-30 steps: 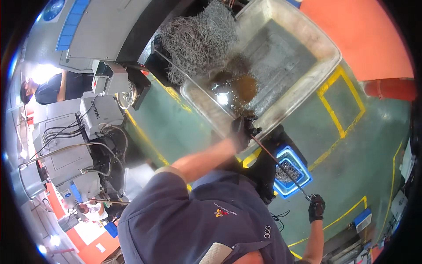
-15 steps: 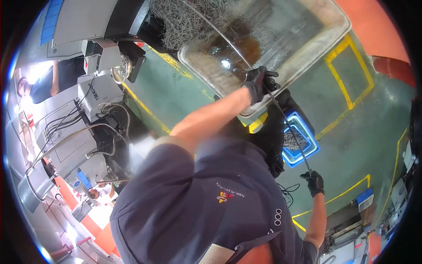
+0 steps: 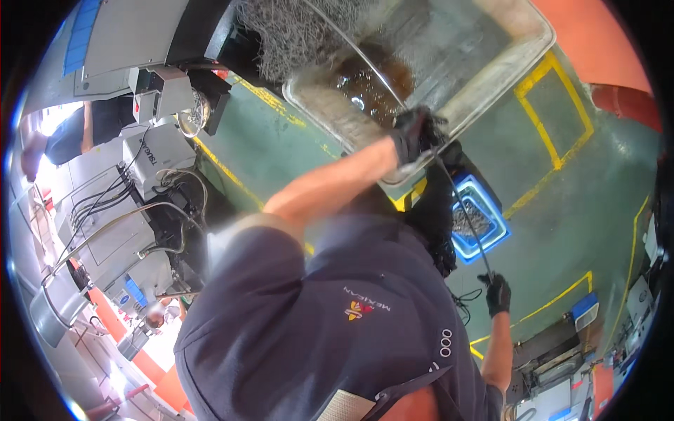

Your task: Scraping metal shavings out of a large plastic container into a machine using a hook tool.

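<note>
Both of my hands wear black gloves and grip one long thin metal rod. My left hand is closed round its middle, at the near rim of a large, worn grey bin. My right hand is closed round the rod's near end, off to the right. The rod slants up to the left across the bin, over a heap of tangled metal shavings; its far tip is out of view. Brown, wet liquid lies on the bin floor beside the heap.
A blue and white crate holding metal shavings stands on the green floor under the rod. Grey machines with hoses stand to the left. An orange surface is at the upper right. Two other people are at the left.
My hands keep their grip on the rod. The rod's far part has shifted slightly right over the bin, and my right hand has moved slightly left.
</note>
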Demonstrator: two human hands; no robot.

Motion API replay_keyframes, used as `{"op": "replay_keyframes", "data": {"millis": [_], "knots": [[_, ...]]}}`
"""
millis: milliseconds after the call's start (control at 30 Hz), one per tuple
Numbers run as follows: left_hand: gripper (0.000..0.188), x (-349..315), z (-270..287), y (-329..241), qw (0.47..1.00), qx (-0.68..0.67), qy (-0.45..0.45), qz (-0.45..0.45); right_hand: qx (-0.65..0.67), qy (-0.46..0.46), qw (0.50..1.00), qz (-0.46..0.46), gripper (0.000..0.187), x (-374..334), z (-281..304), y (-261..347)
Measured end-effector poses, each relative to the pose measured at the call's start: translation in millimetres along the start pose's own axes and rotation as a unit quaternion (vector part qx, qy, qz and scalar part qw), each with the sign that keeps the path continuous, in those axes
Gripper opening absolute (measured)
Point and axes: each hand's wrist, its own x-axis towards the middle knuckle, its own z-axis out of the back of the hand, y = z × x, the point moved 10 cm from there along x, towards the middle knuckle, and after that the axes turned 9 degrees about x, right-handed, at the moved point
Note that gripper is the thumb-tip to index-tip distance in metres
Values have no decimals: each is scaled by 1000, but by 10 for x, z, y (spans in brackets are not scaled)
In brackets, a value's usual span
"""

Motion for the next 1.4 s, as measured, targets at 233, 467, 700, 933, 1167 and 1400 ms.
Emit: {"op": "replay_keyframes", "data": {"millis": [233, 467, 700, 933, 1167, 1400], "knots": [[23, -221, -670, 925, 992, -13, 87, 94, 223, -132, 960, -110, 26, -886, 485, -1842], [29, 20, -315, 1415, 987, 62, -12, 150, 122, -96, 977, -145, 17, -1627, 517, -1870], [34, 365, -218, 1707, 984, 107, -77, 123, 306, -104, 944, -62, 20, -1309, 726, -2161], [26, 586, -751, 1603, 994, -4, -36, 100, 75, -71, 992, -66, 17, -456, 991, -2430], [38, 637, -912, 493, 997, 57, -59, 14, 639, -16, 722, -265, 12, 454, 451, -2201], [39, 688, -423, -515, 991, -5, -82, -107, -137, 32, 967, 213, 16, 169, 778, 752]]}}
